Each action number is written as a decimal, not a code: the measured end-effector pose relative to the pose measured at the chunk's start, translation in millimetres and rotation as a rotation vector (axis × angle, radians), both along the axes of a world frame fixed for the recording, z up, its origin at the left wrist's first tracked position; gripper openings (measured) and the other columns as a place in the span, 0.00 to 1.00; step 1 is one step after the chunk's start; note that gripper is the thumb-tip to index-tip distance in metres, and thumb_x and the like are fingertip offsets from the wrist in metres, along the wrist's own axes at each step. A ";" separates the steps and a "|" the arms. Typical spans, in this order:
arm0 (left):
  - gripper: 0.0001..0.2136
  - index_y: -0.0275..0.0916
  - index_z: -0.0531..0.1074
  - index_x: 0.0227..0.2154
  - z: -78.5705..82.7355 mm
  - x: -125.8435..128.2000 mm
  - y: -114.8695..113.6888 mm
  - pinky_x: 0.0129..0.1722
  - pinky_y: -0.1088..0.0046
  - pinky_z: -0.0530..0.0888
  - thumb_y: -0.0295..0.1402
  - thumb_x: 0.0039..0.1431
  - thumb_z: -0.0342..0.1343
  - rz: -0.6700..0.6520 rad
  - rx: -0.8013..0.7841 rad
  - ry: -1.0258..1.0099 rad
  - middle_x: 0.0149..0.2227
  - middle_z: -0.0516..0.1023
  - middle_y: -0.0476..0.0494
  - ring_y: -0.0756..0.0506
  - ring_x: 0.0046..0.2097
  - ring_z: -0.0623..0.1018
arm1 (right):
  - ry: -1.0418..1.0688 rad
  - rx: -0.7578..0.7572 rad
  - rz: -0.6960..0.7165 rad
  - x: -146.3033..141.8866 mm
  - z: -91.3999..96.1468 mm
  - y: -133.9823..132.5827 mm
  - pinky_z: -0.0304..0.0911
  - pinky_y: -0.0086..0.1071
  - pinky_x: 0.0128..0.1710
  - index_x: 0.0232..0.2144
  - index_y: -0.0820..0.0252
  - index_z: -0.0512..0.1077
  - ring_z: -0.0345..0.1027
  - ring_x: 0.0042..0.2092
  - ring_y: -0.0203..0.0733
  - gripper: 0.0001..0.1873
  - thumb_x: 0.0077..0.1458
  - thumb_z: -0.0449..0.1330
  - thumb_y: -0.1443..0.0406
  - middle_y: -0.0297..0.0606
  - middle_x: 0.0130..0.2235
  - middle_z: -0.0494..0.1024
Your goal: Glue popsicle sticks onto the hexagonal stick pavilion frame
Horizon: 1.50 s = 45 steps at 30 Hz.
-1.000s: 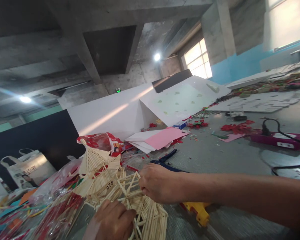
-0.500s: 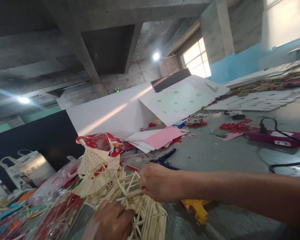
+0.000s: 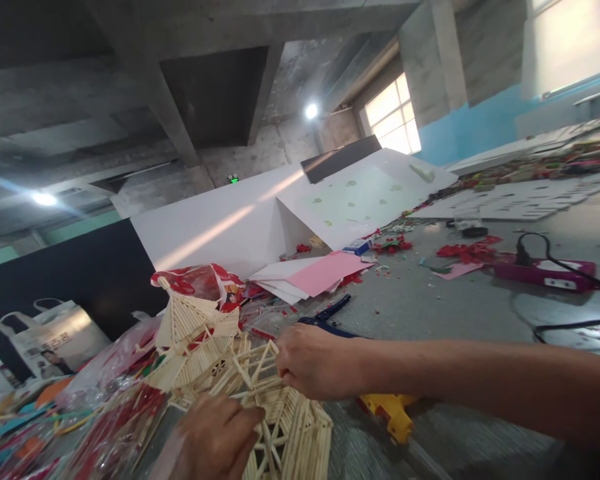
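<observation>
A pale model of thin wooden sticks with a hexagonal roof frame lies at the near edge of the grey table. My left hand rests on its near side, fingers curled over the sticks. From the right, my right hand reaches in and pinches the frame's upper right part. Just behind stands a second stick model, shaped like a small pavilion.
Blue-handled pliers lie behind my right hand and a yellow glue gun lies under my forearm. Pink and white paper sheets, a red bag, a magenta power strip with black cable, white boards and coloured scraps surround them.
My left hand has slid slightly up and right over the stick frame. The view has tilted a little; my right hand keeps its grip in the same place.
</observation>
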<state>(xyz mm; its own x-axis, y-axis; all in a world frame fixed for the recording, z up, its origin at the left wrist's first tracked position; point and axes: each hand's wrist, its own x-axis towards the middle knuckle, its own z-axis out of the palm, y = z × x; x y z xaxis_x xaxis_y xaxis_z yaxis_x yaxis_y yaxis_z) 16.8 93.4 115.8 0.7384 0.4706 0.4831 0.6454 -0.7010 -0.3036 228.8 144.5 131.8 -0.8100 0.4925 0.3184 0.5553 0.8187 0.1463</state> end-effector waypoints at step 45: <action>0.13 0.42 0.75 0.36 29.9 8.3 35.0 0.37 0.75 0.65 0.36 0.55 0.47 0.366 -0.539 -0.091 0.35 0.77 0.48 0.47 0.38 0.74 | -0.019 -0.045 -0.139 11.3 20.9 -8.6 0.51 0.28 0.25 0.25 0.64 0.76 0.65 0.27 0.38 0.10 0.47 0.54 0.69 0.42 0.27 0.76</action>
<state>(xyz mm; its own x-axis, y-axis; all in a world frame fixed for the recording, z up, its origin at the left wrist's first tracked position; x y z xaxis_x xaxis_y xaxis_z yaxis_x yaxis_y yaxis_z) 25.0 128.4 145.7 0.4517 0.8773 0.1622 0.8777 -0.4696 0.0956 240.1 135.9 152.7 -0.7386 0.6139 0.2784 0.6613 0.7399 0.1229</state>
